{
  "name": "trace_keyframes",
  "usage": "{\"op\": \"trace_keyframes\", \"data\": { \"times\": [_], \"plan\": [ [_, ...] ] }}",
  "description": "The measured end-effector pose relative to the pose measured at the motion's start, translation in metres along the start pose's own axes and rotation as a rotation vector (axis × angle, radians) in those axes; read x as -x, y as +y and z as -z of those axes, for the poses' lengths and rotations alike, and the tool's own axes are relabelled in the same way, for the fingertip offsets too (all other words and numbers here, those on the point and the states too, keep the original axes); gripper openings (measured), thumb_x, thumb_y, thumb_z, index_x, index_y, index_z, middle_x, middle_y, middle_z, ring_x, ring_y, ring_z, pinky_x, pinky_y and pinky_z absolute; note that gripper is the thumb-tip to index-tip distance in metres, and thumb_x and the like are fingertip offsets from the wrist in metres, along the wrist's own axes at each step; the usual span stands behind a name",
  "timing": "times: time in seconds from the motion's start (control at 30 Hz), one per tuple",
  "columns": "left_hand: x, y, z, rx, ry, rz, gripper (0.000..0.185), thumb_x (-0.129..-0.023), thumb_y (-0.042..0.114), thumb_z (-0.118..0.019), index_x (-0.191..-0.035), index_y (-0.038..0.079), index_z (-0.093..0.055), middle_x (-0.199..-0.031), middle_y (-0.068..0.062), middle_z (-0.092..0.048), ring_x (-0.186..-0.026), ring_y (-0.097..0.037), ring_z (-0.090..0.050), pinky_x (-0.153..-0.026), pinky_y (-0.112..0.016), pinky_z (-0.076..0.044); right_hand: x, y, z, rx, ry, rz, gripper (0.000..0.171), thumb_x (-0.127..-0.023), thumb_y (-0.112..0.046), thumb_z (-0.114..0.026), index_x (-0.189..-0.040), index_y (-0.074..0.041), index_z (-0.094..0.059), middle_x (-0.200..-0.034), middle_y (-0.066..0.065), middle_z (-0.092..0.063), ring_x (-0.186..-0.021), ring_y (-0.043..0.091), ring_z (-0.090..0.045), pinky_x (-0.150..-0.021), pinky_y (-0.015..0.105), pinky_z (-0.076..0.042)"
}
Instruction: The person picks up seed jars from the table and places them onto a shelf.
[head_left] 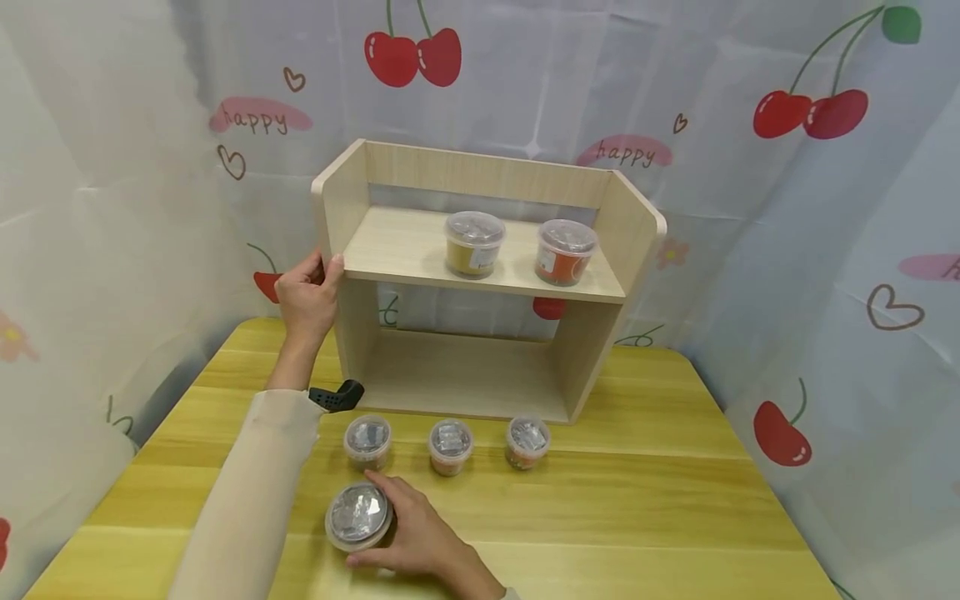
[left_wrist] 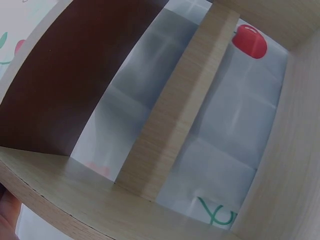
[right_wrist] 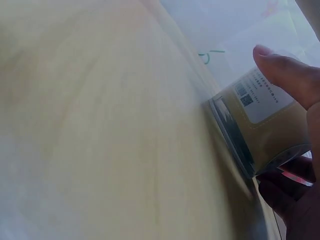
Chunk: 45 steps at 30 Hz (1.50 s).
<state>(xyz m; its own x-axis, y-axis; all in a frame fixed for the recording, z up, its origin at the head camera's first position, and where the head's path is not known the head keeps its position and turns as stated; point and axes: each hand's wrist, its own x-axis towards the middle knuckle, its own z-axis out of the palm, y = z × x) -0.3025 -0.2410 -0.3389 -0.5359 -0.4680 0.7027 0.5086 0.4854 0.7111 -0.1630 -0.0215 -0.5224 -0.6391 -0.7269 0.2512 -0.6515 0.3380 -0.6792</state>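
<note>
Fingers of our right hand [head_left: 420, 533] curl around the big tub [head_left: 359, 517], which stands upright on the yellow surface [head_left: 660, 500] close to its front edge. In the right wrist view the thumb [right_wrist: 287, 75] presses on the labelled wall of the tub and the other fingers close from the opposite side, so we judge the grip as firm, taken on the sides and not on the lid.

Our left hand [head_left: 307, 296] holds the left side panel of the wooden rack [head_left: 480, 283], with the thumb on the front edge near the upper shelf and the other fingers wrapped behind the panel. We think this hold keeps the light rack steady. The left wrist view shows only the inside of the rack and the cloth behind it.

On the upper shelf stand a yellow tub [head_left: 474, 243] and an orange tub [head_left: 565, 252], near each other, toward the right half. The lower compartment of the rack holds nothing. Three small tubs [head_left: 448, 445] wait in a row on the surface, just in front of the rack, and the big tub sits nearer to us, to the left of this row.
</note>
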Motion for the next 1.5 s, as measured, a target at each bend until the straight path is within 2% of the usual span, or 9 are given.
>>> {"op": "trace_keyframes", "data": {
  "times": [0.17, 0.5, 0.77, 0.93, 1.17, 1.33, 1.5],
  "plan": [
    [0.0, 0.0, 0.0, -0.005, 0.007, 0.002, 0.035, -0.094, 0.023, -0.066, -0.117, -0.002, -0.071, -0.107, -0.018, -0.072, -0.081, -0.002, -0.064, -0.071, -0.011, -0.049, 0.0, 0.0, 0.0, 0.015, 0.014, 0.019, 0.093, -0.077, -0.045, -0.083, -0.15, -0.011, -0.036, -0.142, 0.003, -0.05, -0.127, 0.015, -0.049, -0.103, 0.036, -0.042],
    [0.0, -0.002, -0.001, -0.001, 0.007, 0.003, 0.034, -0.094, 0.023, -0.066, -0.115, -0.004, -0.071, -0.103, -0.019, -0.072, -0.076, 0.005, -0.06, -0.07, -0.01, -0.048, -0.001, 0.001, 0.0, -0.018, 0.019, 0.01, 0.091, -0.077, -0.042, -0.084, -0.148, -0.01, -0.038, -0.14, 0.001, -0.051, -0.126, 0.013, -0.05, -0.102, 0.032, -0.042],
    [-0.001, 0.0, -0.001, -0.002, 0.006, -0.008, 0.034, -0.094, 0.024, -0.066, -0.111, -0.006, -0.072, -0.099, -0.021, -0.072, -0.072, 0.004, -0.058, -0.068, -0.011, -0.047, -0.002, 0.003, 0.006, -0.032, 0.05, -0.017, 0.09, -0.074, -0.042, -0.086, -0.146, -0.011, -0.042, -0.137, 0.0, -0.053, -0.123, 0.012, -0.051, -0.102, 0.031, -0.043],
    [0.0, 0.0, -0.001, -0.008, 0.005, 0.003, 0.035, -0.094, 0.025, -0.066, -0.115, -0.004, -0.071, -0.104, -0.019, -0.072, -0.078, 0.006, -0.06, -0.071, -0.011, -0.048, -0.002, 0.003, 0.011, -0.047, 0.075, -0.017, 0.091, -0.073, -0.041, -0.087, -0.146, -0.01, -0.042, -0.138, 0.002, -0.053, -0.124, 0.013, -0.051, -0.103, 0.032, -0.042],
    [0.001, -0.001, 0.0, -0.001, 0.007, -0.004, 0.035, -0.094, 0.025, -0.066, -0.113, -0.004, -0.072, -0.102, -0.018, -0.072, -0.075, 0.006, -0.059, -0.068, -0.011, -0.047, -0.001, 0.003, 0.015, -0.071, 0.088, -0.054, 0.09, -0.074, -0.043, -0.086, -0.147, -0.015, -0.041, -0.14, 0.0, -0.051, -0.126, 0.013, -0.049, -0.104, 0.034, -0.041],
    [0.0, -0.002, -0.002, 0.008, 0.019, -0.02, 0.034, -0.094, 0.025, -0.066, -0.107, -0.006, -0.073, -0.095, -0.02, -0.072, -0.068, 0.004, -0.056, -0.064, -0.012, -0.046, -0.002, 0.002, 0.018, -0.094, 0.099, -0.044, 0.089, -0.073, -0.04, -0.087, -0.146, -0.015, -0.042, -0.138, -0.002, -0.052, -0.123, 0.011, -0.051, -0.102, 0.033, -0.042],
    [0.0, -0.001, -0.001, -0.006, 0.012, -0.01, 0.035, -0.094, 0.026, -0.066, -0.111, -0.004, -0.073, -0.101, -0.018, -0.073, -0.073, 0.006, -0.058, -0.068, -0.011, -0.047, -0.004, 0.001, 0.022, -0.115, 0.113, -0.032, 0.09, -0.073, -0.038, -0.088, -0.146, -0.014, -0.042, -0.137, -0.002, -0.053, -0.12, 0.009, -0.052, -0.098, 0.03, -0.045]
  ]
}}
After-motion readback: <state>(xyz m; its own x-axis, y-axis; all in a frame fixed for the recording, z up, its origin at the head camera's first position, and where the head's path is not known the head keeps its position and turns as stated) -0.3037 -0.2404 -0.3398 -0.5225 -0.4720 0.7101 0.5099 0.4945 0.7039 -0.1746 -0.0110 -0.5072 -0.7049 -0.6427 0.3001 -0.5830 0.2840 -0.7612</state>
